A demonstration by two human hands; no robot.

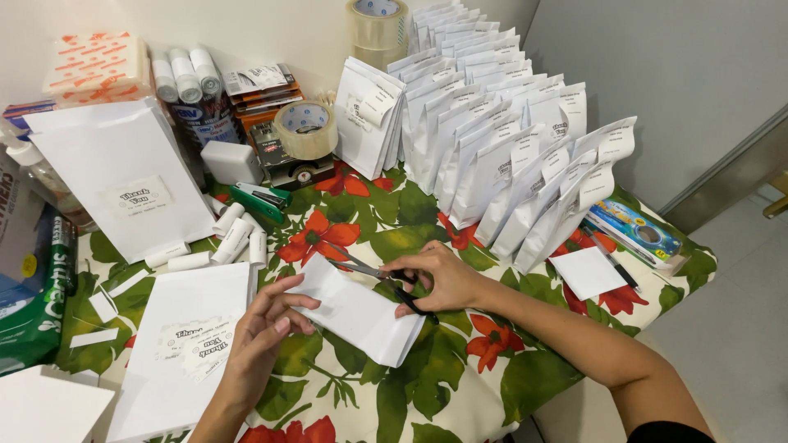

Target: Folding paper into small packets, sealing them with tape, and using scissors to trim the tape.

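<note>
Near the table's front edge, the left hand (261, 328) pinches the lower left side of a white paper bag (357, 312), while the right hand (439, 279) is closed through the handles of black scissors (382, 275), blades parted over the bag's top edge. The bag lies loose on the floral table (460, 385), so it could slide and skew the cut. The left thumb, close to the blades, risks a nick.

The worktop (460, 385) wears a cloth of red flowers and green leaves on cream. At centre lies a plain white paper bag (357, 316), cut by black-handled scissors (386, 275). White bags (492, 156) fill the upper right; a green stapler (258, 199) and clear tape roll (305, 129) sit upper centre.
</note>
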